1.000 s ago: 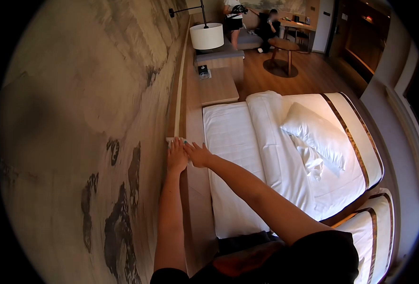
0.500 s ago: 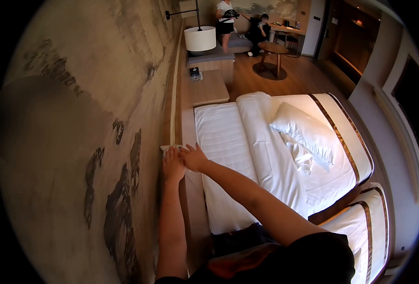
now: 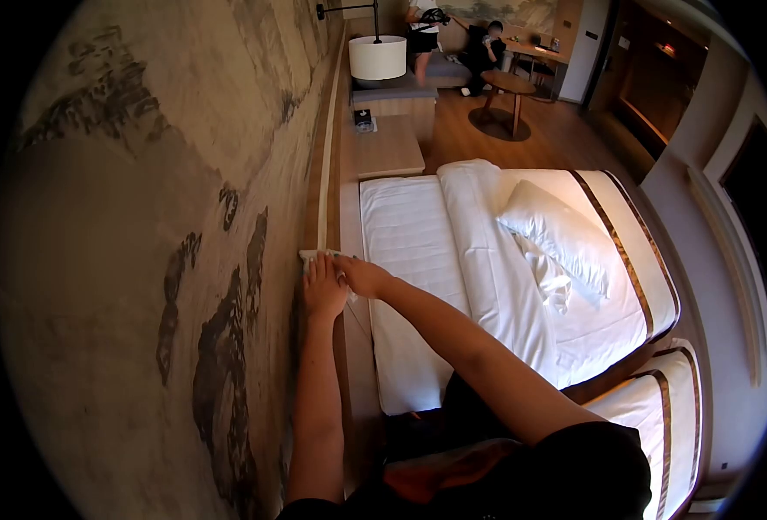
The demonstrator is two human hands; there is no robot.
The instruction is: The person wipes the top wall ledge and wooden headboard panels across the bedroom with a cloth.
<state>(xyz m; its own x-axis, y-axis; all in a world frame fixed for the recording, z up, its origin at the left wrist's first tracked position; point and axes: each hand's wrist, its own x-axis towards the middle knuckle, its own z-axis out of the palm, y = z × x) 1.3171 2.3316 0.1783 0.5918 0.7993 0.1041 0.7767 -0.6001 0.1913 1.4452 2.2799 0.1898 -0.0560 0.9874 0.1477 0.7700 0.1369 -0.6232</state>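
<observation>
A pale folded cloth (image 3: 309,255) lies on the narrow wooden ledge (image 3: 323,208) that runs along the painted wall. My left hand (image 3: 323,286) is flat on the cloth, its fingers stretched out and pointing up the ledge. Right beside it, my right hand (image 3: 362,276) presses on the cloth's right side, fingers reaching to the left hand's fingers. A bit of the cloth shows below the right hand, at the ledge's edge. Both hands cover most of the cloth.
Right of the ledge is a bed (image 3: 405,217) with a folded-back duvet and a pillow (image 3: 556,230). A nightstand (image 3: 389,152), a white lamp (image 3: 377,58) and a round table (image 3: 509,82) are beyond. Two people (image 3: 423,35) (image 3: 485,56) are at the back.
The camera view has shifted slightly. Both hands remain on the cloth at the ledge, with the right hand's fingers now more bent over it.
</observation>
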